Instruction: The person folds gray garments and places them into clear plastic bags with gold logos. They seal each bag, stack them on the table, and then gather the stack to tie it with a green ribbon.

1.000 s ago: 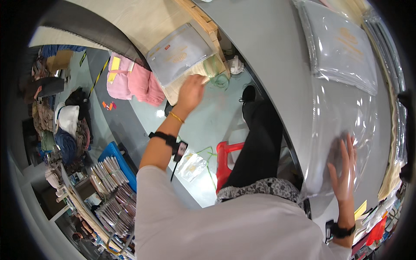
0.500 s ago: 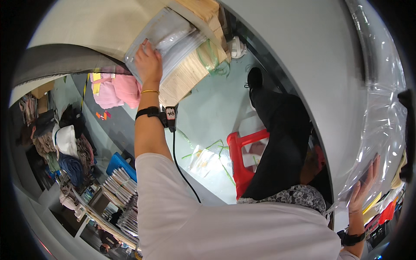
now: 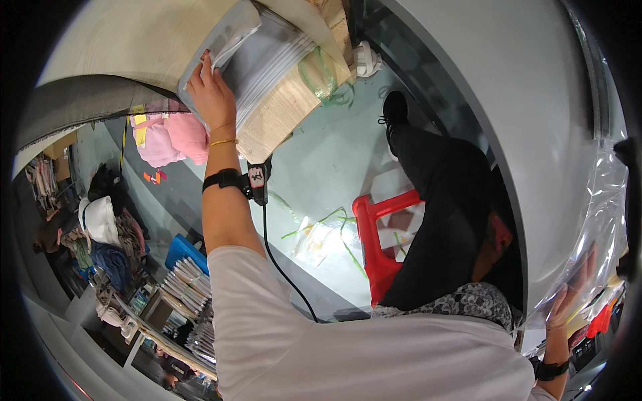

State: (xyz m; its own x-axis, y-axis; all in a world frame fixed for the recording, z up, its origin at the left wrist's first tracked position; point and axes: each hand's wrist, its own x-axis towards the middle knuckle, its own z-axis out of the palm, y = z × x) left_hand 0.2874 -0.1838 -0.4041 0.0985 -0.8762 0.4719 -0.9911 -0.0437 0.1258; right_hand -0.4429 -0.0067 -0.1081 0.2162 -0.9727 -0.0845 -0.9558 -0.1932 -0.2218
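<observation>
My left hand (image 3: 212, 100) is at the top left, over a stack of flat clear plastic bags (image 3: 271, 67). Its fingers are bent on the top plastic bag (image 3: 231, 33), whose sheet is curled up and skewed from the stack. The stack rests on a light wooden board (image 3: 277, 113). At the far right, my right hand (image 3: 567, 302) has its fingers stretched out, flat against a clear plastic sheet (image 3: 598, 200) on the grey table. The sheet partly covers its fingers.
A red plastic stool (image 3: 376, 247) stands on the floor by my leg. Green strapping (image 3: 321, 77) hangs at the board's edge, with more scraps on the floor. Pink bundles (image 3: 170, 137) lie left of the board. A black cable (image 3: 265, 240) trails from my left wrist device.
My left hand has moved slightly left and up, and the top bag has shifted and curled, baring bags beneath. My right hand has moved slightly right with the plastic sheet.
</observation>
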